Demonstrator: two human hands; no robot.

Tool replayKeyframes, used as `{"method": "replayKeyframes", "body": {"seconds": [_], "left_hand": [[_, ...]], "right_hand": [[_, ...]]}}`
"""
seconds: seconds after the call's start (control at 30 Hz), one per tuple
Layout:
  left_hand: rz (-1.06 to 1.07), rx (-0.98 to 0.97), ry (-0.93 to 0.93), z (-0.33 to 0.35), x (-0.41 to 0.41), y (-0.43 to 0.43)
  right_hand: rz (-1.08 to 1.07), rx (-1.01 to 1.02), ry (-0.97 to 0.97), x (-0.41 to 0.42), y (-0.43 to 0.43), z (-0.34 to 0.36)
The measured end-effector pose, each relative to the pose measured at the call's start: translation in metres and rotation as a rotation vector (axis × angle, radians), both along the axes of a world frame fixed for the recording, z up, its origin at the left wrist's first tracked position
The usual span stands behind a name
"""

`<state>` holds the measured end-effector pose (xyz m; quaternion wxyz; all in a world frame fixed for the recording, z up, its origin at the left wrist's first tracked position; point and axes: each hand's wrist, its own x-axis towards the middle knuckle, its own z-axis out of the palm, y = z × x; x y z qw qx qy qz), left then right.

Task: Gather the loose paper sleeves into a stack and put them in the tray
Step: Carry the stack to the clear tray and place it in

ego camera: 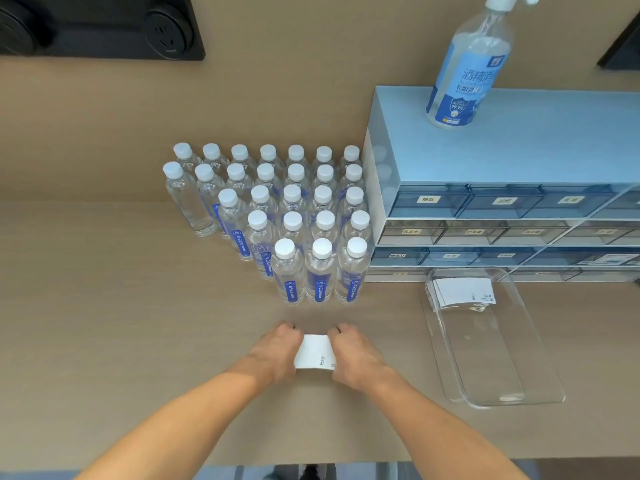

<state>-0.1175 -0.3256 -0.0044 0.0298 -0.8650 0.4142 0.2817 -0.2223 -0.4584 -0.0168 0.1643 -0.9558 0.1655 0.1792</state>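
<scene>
A small stack of white paper sleeves (314,353) rests on the tan table near its front edge. My left hand (273,351) grips the stack's left side and my right hand (353,353) grips its right side, fingers curled over the far edge. To the right lies a clear plastic tray (502,362). At the tray's far end sits another stack of white paper sleeves (462,292), fanned slightly.
Several rows of water bottles (294,220) with white caps stand just beyond my hands. A blue drawer cabinet (502,202) sits at the right behind the tray, with a spray bottle (467,64) on top. A black socket panel (100,26) is at the far left.
</scene>
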Motion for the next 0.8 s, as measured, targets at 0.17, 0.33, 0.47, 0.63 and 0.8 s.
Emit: {"method": "replayKeyframes", "body": {"seconds": [0.17,0.33,0.47,0.63,0.8], "left_hand": [[-0.012,-0.027,-0.003,0.019,-0.027,0.006],[-0.028,-0.038,-0.027,0.04,-0.059,-0.008],[-0.092,-0.073,-0.067,0.065,-0.085,-0.035],[-0.133,-0.145,-0.118,0.09,-0.114,-0.086],[-0.164,-0.195,-0.155,0.103,-0.138,-0.164]], "right_hand": [[-0.037,-0.015,-0.009,-0.029,0.006,0.016],[-0.086,-0.056,-0.018,-0.064,0.002,0.044],[-0.122,-0.092,-0.049,-0.097,-0.02,0.075],[-0.146,-0.123,-0.052,-0.128,-0.071,0.109],[-0.135,-0.168,-0.064,-0.152,-0.149,0.123]]}}
